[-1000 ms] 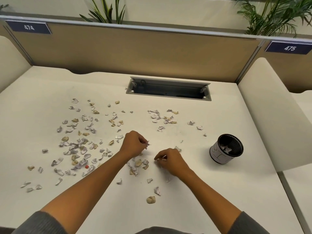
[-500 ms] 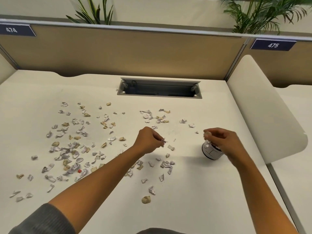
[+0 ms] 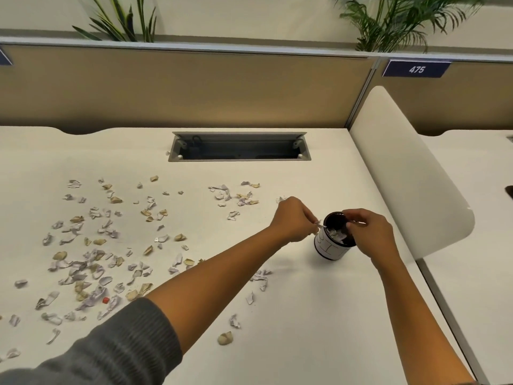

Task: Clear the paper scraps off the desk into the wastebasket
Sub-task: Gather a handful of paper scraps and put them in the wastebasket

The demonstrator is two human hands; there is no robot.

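Observation:
A small black wastebasket [image 3: 330,250] with a white label stands on the white desk [image 3: 305,315], with white scraps inside. My left hand [image 3: 294,219] is just left of its rim, fingers pinched on a small paper scrap [image 3: 321,225]. My right hand [image 3: 370,232] hovers over the rim's right side, fingertips pinched together over the opening; whether anything is in them I cannot tell. Several white and tan paper scraps [image 3: 91,257] lie scattered across the desk's left half, a smaller cluster [image 3: 238,197] lies behind my left hand, and a few lie near my left forearm.
A recessed grey cable tray [image 3: 238,147] is set in the desk at the back. A tan partition [image 3: 194,87] closes the far edge. A white rounded divider [image 3: 410,173] borders the right side, close to the wastebasket. A tiny red piece [image 3: 105,300] lies among the scraps.
My left hand has carried its pinched scrap rightward to the wastebasket's rim. My right hand went from the desk scraps to above the wastebasket and now sits over its opening.

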